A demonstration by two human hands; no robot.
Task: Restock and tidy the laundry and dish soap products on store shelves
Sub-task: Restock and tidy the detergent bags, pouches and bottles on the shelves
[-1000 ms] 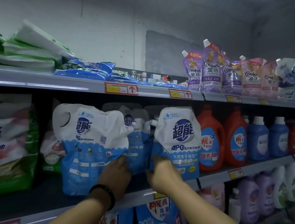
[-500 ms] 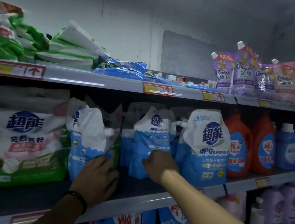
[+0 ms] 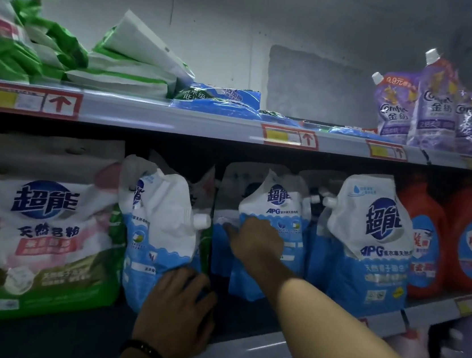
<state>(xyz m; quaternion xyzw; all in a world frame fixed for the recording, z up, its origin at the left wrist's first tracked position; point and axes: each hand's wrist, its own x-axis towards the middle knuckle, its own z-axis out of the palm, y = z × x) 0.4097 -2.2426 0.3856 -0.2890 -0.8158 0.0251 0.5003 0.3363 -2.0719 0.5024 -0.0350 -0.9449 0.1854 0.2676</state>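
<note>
Three blue-and-white spouted detergent pouches stand on the middle shelf [image 3: 252, 349]. The left pouch [image 3: 163, 229] leans, turned sideways, its cap pointing right. My left hand [image 3: 177, 311], a black band on its wrist, holds that pouch at its bottom right corner. My right hand [image 3: 254, 239] reaches further in and grips the middle pouch [image 3: 276, 213] at about half its height, by the left edge. The right pouch [image 3: 369, 245] stands upright, facing forward, untouched. More pouches stand in the dark behind them.
A large green, pink and white soap powder bag [image 3: 41, 232] stands left of the pouches. Orange detergent bottles [image 3: 429, 241] stand to the right. The top shelf carries green-and-white bags [image 3: 124, 61], flat blue packs [image 3: 220, 99] and purple softener pouches [image 3: 433, 108].
The view has shifted left. My left hand turned the left pouch sideways and slid it left. My right hand left the right pouch and rose onto the middle pouch.
</note>
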